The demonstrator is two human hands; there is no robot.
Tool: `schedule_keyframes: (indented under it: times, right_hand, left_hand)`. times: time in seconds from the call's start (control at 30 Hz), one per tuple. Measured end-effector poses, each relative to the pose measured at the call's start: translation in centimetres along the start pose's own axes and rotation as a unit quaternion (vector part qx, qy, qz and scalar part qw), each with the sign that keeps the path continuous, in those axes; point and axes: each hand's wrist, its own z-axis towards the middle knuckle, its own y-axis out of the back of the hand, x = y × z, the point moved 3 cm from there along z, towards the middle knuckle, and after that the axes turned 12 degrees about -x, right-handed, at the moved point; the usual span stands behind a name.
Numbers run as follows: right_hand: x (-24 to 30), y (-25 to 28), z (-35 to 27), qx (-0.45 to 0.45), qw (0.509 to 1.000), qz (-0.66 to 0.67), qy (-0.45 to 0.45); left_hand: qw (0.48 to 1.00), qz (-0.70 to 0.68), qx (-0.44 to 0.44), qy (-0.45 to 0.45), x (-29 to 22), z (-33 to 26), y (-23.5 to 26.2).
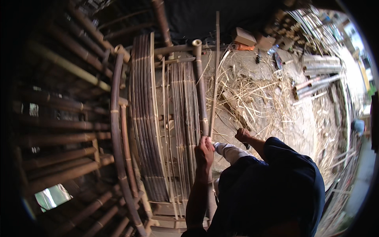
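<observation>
A long, narrow bamboo strip (216, 59) is pinched near its lower visible part between the thumb and curled fingers of the left hand (204, 152). From that grip the strip is extended away from the person, toward the upper edge of the view, and is seen just to the right of a dark bamboo rail (200, 85). The left hand is positioned over the rail; whether the rail itself is touched cannot be told.

The right hand (242, 135) is located to the right of the strip and apart from it. Its fingers appear curled in, but whether anything is enclosed cannot be told, the area being dark and small.

To the left of the rail, a narrow group of bamboo slats (178, 91) is laid lengthwise, and beyond it a wider panel of dark bamboo slats (148, 118) is noted. A curved bamboo pole (115, 114) is set along the far left of that panel.

Loose bamboo shavings (256, 93) are scattered over the floor (227, 122) ahead of the right hand. A cardboard box (245, 37) is placed beyond them, and stacked bamboo poles (321, 66) are observed at the right.
</observation>
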Motion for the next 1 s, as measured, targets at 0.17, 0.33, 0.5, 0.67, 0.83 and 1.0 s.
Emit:
schedule_keyframes:
  times: [0.17,0.33,0.5,0.67,0.83,1.0]
  right_hand:
    - [-5.0,5.9,-7.6,-0.045,0.987,0.075,-0.132]
    - [-7.5,10.0,-17.0,-0.105,0.962,0.25,-0.047]
    - [-9.9,11.0,-20.3,-0.102,0.935,0.315,0.127]
    - [-1.6,19.5,-26.2,0.035,0.694,0.714,-0.088]
    - [3.8,25.8,-25.2,0.057,0.649,0.759,-0.013]
    - [3.0,33.1,-19.8,-0.034,0.668,0.744,-0.019]
  left_hand:
    - [0.99,0.072,-0.078,-0.097,-6.0,-5.1,-0.9]
    - [0.988,0.065,-0.059,-0.127,-4.2,-14.0,-0.8]
    - [0.993,0.008,0.01,-0.116,-5.6,-22.3,-2.8]
    - [0.985,0.071,-0.039,-0.152,-7.1,-27.8,-2.5]
    - [0.982,0.075,-0.053,-0.166,-9.9,-29.7,-3.6]
    - [0.968,0.129,-0.051,-0.208,-13.7,-32.5,-5.0]
